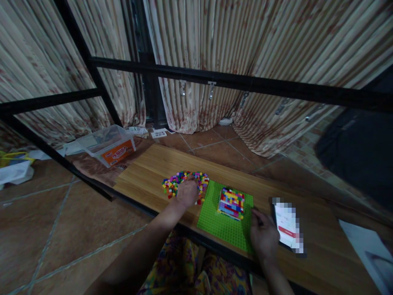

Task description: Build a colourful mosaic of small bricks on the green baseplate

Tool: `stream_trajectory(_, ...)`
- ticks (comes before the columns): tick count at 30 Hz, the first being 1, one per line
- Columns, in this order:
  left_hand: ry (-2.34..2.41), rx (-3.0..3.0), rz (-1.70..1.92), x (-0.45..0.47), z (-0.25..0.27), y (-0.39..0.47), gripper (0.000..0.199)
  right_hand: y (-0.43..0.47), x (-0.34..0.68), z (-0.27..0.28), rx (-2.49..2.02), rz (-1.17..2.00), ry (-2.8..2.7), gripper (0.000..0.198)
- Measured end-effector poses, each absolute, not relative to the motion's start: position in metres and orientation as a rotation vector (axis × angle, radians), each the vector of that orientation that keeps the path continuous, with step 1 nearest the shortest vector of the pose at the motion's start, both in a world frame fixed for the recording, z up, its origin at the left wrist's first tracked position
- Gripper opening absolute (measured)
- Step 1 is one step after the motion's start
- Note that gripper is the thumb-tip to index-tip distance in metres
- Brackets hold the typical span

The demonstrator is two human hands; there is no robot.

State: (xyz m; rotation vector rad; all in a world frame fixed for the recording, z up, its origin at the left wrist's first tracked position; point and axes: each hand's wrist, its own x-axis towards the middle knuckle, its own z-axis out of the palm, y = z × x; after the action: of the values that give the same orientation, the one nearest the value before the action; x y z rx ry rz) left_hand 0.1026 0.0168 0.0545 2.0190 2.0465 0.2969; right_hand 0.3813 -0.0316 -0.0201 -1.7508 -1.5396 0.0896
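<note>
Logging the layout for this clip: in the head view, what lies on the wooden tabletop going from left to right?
Clear plastic box with an orange label → heap of small multicoloured bricks under the left hand → green studded baseplate carrying a multicoloured brick block → right hand → blurred phone → white paper sheet.

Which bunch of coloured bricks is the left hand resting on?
The loose pile of bricks on the bare wooden table; the left hand covers it. The other bricks are stacked in a block on the green baseplate.

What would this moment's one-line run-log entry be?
left hand: on loose brick pile | right hand: resting at green baseplate edge | brick block: on baseplate | phone: beside right hand
</note>
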Motion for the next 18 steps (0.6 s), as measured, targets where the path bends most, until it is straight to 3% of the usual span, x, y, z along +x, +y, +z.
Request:
stream_trajectory(11, 2.000, 1.890, 0.633, 0.096, 0.048, 0.008, 0.017, -0.032, 0.378, -0.016, -1.765, 0.167, -1.501, 0.040)
stream_trajectory(18, 1.242, 1.194, 1.267, 0.109, 0.045, 0.002, 0.006, -0.033, 0.376, -0.014, -1.748, 0.193, -1.493, 0.038)
